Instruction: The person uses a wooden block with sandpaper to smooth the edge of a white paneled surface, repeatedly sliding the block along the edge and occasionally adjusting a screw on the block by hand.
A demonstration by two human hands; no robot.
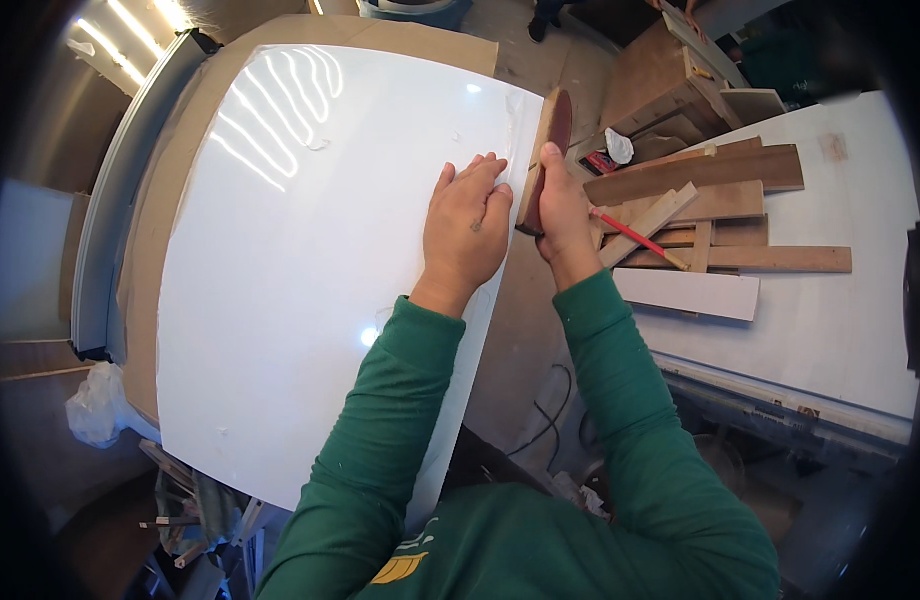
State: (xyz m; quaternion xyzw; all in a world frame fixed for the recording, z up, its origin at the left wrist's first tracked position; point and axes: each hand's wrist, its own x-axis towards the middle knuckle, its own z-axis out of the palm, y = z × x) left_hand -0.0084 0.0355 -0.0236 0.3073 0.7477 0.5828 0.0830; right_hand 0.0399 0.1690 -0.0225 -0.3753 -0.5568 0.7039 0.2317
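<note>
Biggest first: white panel (310,300), left of centre in front of me, over brown cardboard (143,300). Could slide if my push outweighs my left hand's hold; its glossy face could scuff if the block tips inward. Panel: smooth, mirror-like, stiff-looking sheet; clear wrinkling near the right edge, maybe loose film, which might snag. Cardboard: matte, flat. Bench (830,320) at right: pale flat top. Wood strips (720,200) on it: grainy, straight, crisscrossed; a knock could topple the pile. Brown block (533,180): long, narrow, tan and reddish-brown, probably abrasive, lined up along the panel's right edge; contact, can't tell. My right hand (566,210) grasps it, thumb on top. My left hand (467,235) is spread on the panel, gripping nothing; fingertips near the edge, could get scraped if the block slips. Smallest: thin red stick (640,238) across the strips.
</note>
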